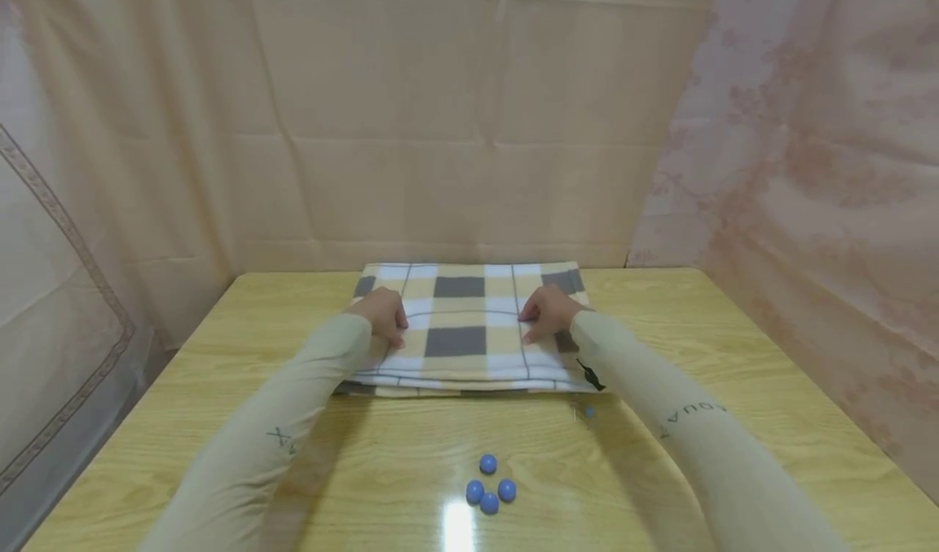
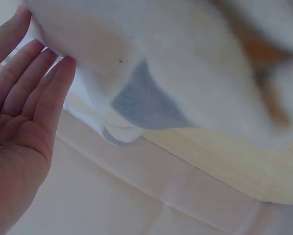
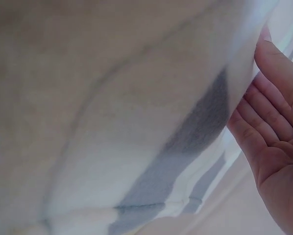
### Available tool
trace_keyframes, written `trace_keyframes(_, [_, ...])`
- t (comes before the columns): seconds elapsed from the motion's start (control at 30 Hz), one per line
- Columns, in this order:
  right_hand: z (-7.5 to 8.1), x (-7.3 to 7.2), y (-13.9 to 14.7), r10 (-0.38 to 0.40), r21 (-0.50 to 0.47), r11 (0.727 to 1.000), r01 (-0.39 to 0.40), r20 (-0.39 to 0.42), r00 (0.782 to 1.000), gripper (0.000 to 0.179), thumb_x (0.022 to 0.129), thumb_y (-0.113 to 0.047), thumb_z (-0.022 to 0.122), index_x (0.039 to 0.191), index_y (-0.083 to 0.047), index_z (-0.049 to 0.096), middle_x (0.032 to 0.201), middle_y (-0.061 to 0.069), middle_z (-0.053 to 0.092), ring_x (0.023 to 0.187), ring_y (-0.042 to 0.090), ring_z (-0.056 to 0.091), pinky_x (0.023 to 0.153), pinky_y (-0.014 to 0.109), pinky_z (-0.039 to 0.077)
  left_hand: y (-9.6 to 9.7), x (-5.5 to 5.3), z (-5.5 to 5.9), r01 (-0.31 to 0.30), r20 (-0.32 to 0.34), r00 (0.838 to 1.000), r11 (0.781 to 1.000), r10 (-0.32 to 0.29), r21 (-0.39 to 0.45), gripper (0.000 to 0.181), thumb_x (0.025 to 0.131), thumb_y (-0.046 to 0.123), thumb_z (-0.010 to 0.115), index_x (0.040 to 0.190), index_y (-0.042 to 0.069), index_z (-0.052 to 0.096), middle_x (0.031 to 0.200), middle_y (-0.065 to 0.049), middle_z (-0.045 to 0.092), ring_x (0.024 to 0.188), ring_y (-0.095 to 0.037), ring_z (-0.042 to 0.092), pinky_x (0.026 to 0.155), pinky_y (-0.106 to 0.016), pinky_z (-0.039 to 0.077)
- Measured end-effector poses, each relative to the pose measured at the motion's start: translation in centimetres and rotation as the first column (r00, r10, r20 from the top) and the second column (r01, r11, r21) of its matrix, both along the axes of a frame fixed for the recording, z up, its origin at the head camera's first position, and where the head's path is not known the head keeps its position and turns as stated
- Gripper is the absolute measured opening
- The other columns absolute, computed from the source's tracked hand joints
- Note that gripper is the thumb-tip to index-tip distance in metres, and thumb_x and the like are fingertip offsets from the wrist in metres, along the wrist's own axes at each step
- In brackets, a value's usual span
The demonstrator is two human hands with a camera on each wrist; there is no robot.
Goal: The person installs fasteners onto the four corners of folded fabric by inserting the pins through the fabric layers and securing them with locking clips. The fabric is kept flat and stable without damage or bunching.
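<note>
A folded checked blanket [image 1: 455, 342] in cream, white and grey lies across the far part of the table, its layered front edge facing me. My left hand [image 1: 381, 315] pinches its upper layer left of the middle. In the left wrist view, that hand's fingertips [image 2: 65, 63] meet a raised ridge of the cloth, and the other fingers stay loosely bent. To the right of the middle, my right hand [image 1: 548, 314] pinches the same layer with thumb and forefinger pointing down. The cloth partly hides its fingertips in the right wrist view.
Several small blue balls [image 1: 489, 502] sit grouped on the wooden table [image 1: 411, 454] in front of the blanket. A tiny blue object [image 1: 589, 412] lies beside my right sleeve. Behind the table hangs a beige curtain [image 1: 469, 128]; a flowered curtain [image 1: 814, 144] hangs at the right.
</note>
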State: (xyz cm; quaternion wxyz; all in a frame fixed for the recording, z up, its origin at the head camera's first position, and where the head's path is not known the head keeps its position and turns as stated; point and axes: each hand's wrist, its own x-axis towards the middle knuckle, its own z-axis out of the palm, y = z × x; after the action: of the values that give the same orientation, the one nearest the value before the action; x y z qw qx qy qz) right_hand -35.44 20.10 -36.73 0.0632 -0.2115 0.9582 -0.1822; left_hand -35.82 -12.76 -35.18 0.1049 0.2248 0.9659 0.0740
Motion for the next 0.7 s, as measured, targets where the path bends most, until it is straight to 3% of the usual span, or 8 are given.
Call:
trace_keyframes(0.33, [0.1, -0.5, -0.3, -0.018, 0.020, 1.000, 0.018, -0.020, 1.000, 0.040, 0.068, -0.018, 0.087, 0.103, -0.004, 0.073, 0.108, 0.015, 0.073, 0.103, 0.028, 0.069, 0.094, 0.036, 0.055, 0.0, -0.2, 0.3, -0.010, -0.016, 1.000, 1.000, 0.010, 0.018, 0.032, 0.068, 0.020, 0.086, 0.096, 0.009, 0.075, 0.101, -0.009, 0.075, 0.096, -0.025, 0.067, 0.092, -0.036, 0.055])
trace_keyframes(0.5, [-0.5, -0.3, -0.1, -0.045, 0.025, 0.999, 0.045, 0.002, 0.999, 0.040, 0.069, -0.017, 0.086, 0.104, -0.004, 0.073, 0.110, 0.014, 0.073, 0.105, 0.028, 0.068, 0.095, 0.037, 0.054, 0.4, -0.2, -0.5, -0.018, -0.009, 1.000, 0.999, 0.019, 0.035, 0.032, 0.068, 0.020, 0.086, 0.096, 0.009, 0.076, 0.100, -0.008, 0.075, 0.095, -0.023, 0.067, 0.090, -0.035, 0.055])
trace_keyframes(0.7, [-0.7, 0.1, 0.2, -0.021, 0.006, 1.000, 0.021, -0.019, 1.000, 0.039, 0.069, -0.015, 0.086, 0.103, -0.002, 0.073, 0.108, 0.016, 0.073, 0.104, 0.029, 0.069, 0.095, 0.038, 0.054, 0.5, -0.3, -1.3, -0.020, -0.031, 0.999, 0.999, 0.021, 0.045, 0.032, 0.067, 0.022, 0.087, 0.094, 0.010, 0.076, 0.097, -0.006, 0.075, 0.091, -0.021, 0.067, 0.087, -0.033, 0.056])
